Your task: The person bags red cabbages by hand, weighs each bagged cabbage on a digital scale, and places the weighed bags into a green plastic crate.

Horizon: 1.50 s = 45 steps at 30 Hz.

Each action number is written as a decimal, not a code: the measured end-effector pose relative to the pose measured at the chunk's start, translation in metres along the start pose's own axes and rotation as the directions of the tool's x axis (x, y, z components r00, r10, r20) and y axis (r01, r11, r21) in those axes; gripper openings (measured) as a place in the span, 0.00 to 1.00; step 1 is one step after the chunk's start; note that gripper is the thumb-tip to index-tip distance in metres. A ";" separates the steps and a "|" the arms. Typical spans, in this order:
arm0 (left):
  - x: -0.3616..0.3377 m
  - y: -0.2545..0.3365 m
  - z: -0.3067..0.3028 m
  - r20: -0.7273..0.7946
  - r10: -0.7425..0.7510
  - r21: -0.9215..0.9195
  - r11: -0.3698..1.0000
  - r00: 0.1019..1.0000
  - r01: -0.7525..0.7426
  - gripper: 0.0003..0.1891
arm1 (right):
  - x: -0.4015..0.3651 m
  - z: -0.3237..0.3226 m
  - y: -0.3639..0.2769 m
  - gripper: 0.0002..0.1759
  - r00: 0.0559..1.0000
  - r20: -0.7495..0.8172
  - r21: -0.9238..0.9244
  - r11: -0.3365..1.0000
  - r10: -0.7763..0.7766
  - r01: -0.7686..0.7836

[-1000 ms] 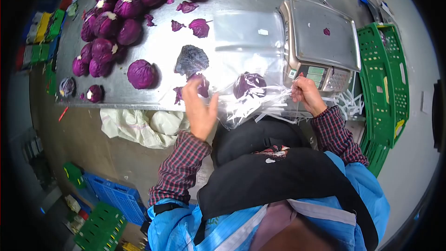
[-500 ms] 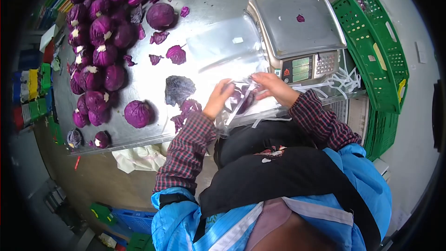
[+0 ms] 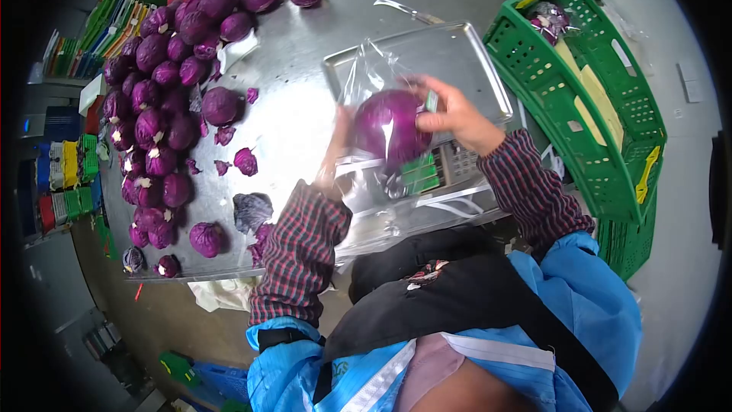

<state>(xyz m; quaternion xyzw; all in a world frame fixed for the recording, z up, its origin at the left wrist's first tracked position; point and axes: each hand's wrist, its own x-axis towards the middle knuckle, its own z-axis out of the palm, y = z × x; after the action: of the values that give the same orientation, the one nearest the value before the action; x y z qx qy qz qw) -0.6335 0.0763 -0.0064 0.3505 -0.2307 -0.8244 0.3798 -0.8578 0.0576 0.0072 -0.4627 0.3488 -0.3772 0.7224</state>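
Note:
A red cabbage (image 3: 389, 128) in a clear plastic bag (image 3: 367, 69) is held up in front of the scale pan (image 3: 465, 57). My right hand (image 3: 461, 116) grips its right side, thumb on the front and fingers behind. A small label (image 3: 431, 100) shows by those fingers. My left hand (image 3: 333, 149) is against the cabbage's left side, partly blurred, its fingertips hidden by the bag. Below, the cabbage and bag partly cover the scale's green display (image 3: 422, 175) and keypad (image 3: 461, 162).
Many red cabbages (image 3: 179, 130) are heaped on the metal table's left, with loose leaves (image 3: 252, 212) nearby. A knife (image 3: 408, 11) lies beyond the scale. At right, a green crate (image 3: 568, 99) contains a wrapped cabbage (image 3: 550, 21). White strips (image 3: 457, 200) lie by the front edge.
Both hands have moved up and away from my body, bringing the bagged cabbage from the table's front edge to before the scale pan. The camera view has shifted too.

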 end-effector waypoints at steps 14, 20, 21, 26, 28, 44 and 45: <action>0.010 0.038 -0.029 -0.163 0.373 0.756 0.642 0.913 -0.128 0.36 | -0.063 -0.076 -0.057 0.47 0.757 -0.333 -0.848 0.530 -0.562 0.021; 0.023 0.030 -0.036 -0.103 0.292 0.738 0.664 0.951 -0.123 0.35 | -0.013 -0.058 -0.055 0.51 0.840 0.034 -0.925 0.302 -0.541 0.231; 0.024 0.029 -0.034 -0.105 0.290 0.740 0.662 0.951 -0.120 0.35 | 0.005 -0.065 -0.055 0.51 0.830 -0.071 -0.820 0.507 -0.554 0.268; 0.027 0.015 -0.024 -0.028 0.347 0.820 0.545 0.937 -0.177 0.48 | 0.092 -0.133 -0.007 0.49 0.896 -0.180 -0.748 0.648 -0.406 0.144; 0.033 0.000 -0.017 -0.027 0.334 0.859 0.490 0.942 -0.149 0.54 | 0.093 -0.131 0.008 0.51 0.962 -0.259 -0.430 0.882 0.087 -0.196; 0.079 0.024 0.145 0.276 -0.009 0.477 0.869 0.961 -0.129 0.36 | -0.053 -0.134 -0.104 0.46 0.991 -0.109 0.137 0.989 0.073 -0.058; 0.095 0.019 0.151 0.225 -0.024 0.357 0.932 0.974 -0.060 0.38 | -0.056 -0.161 -0.107 0.41 0.985 -0.173 0.030 0.999 -0.022 0.027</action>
<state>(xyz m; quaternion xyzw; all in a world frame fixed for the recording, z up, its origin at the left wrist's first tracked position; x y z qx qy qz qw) -0.7825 0.0074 0.0657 0.3162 -0.4231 -0.7989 0.2878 -1.0451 0.0100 0.0627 -0.4208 0.3981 -0.4303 0.6923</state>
